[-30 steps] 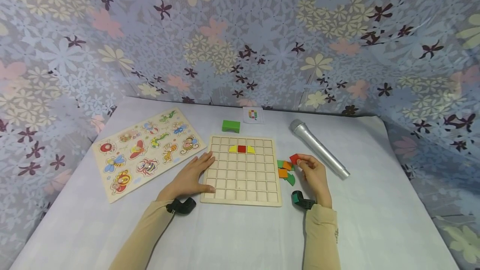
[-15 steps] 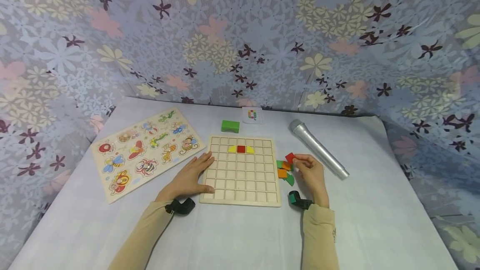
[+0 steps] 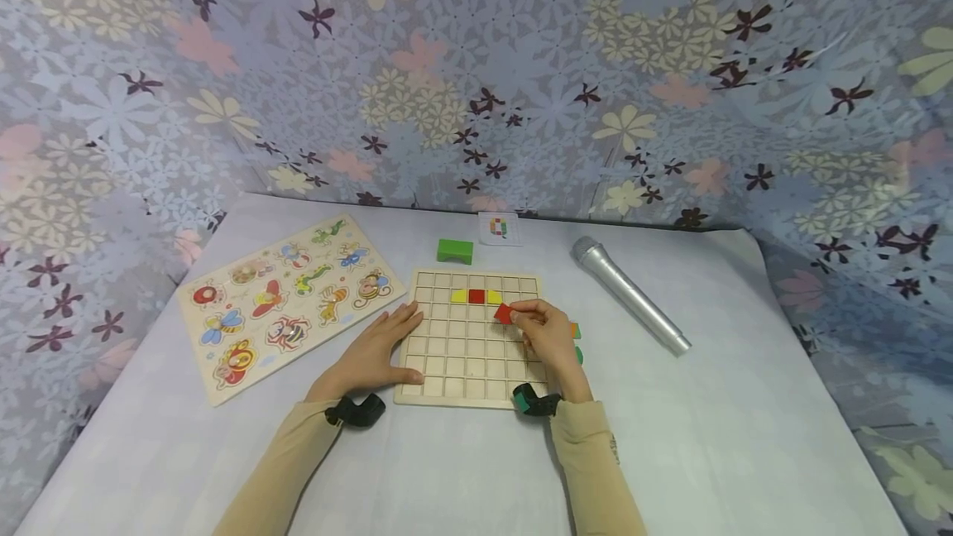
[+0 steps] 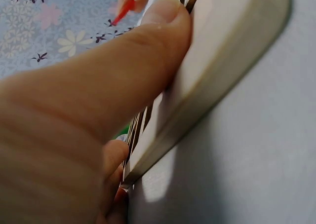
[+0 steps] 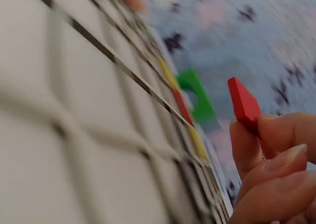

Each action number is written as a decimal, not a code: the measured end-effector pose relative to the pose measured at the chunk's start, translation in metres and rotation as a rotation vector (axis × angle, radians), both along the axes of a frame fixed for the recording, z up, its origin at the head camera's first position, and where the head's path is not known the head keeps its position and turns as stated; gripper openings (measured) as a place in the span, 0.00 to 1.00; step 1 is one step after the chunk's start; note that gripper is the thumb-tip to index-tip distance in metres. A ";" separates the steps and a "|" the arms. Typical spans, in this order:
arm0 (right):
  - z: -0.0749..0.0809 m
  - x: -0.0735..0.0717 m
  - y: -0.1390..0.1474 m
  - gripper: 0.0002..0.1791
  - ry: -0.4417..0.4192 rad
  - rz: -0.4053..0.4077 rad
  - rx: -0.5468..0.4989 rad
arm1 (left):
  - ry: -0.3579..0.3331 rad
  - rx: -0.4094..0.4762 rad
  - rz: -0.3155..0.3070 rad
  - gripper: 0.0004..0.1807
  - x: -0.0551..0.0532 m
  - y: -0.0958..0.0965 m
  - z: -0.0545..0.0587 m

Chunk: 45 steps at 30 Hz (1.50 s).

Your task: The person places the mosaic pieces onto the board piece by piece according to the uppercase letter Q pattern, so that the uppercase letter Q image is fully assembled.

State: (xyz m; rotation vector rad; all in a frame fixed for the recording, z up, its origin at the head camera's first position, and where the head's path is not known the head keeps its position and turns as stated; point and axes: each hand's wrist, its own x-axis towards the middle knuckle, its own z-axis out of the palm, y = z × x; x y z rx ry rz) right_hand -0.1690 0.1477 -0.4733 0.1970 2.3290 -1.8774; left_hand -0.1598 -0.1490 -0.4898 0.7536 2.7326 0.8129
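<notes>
My right hand (image 3: 551, 342) pinches a red square tile (image 3: 503, 313) between thumb and fingers, above the right part of a wooden grid board (image 3: 465, 366). In the right wrist view the red tile (image 5: 244, 104) is tilted and apart from the board. One red square (image 3: 476, 296) sits in the grid's upper part, with a yellow piece (image 3: 459, 296) on its left and another on its right. My left hand (image 3: 368, 358) rests at the board's left edge, fingers extended; its thumb (image 4: 148, 46) lies on the board's top. An orange tile (image 3: 576, 330) and green pieces show partly behind my right hand.
An insect picture puzzle (image 3: 256, 292) lies at the left. Behind the board are a green arch block (image 3: 455, 251) and a small pattern card (image 3: 499, 228). A silver microphone (image 3: 633, 296) lies at the right. Floral cloth (image 3: 476, 64) hangs behind the table.
My right hand has carried the red tile leftward from the loose pieces beside the board to over the grid. My left hand has stayed at the board's edge.
</notes>
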 end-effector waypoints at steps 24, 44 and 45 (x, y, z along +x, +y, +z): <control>-0.009 0.008 -0.033 0.04 0.132 0.229 0.513 | 0.006 -0.008 0.000 0.55 0.000 -0.001 0.001; -0.003 -0.001 0.020 0.15 0.087 0.076 0.171 | 0.016 -0.012 -0.009 0.54 -0.001 -0.002 -0.001; -0.003 -0.001 0.030 0.15 0.082 0.044 0.169 | 0.014 -0.012 -0.008 0.54 -0.001 -0.003 -0.001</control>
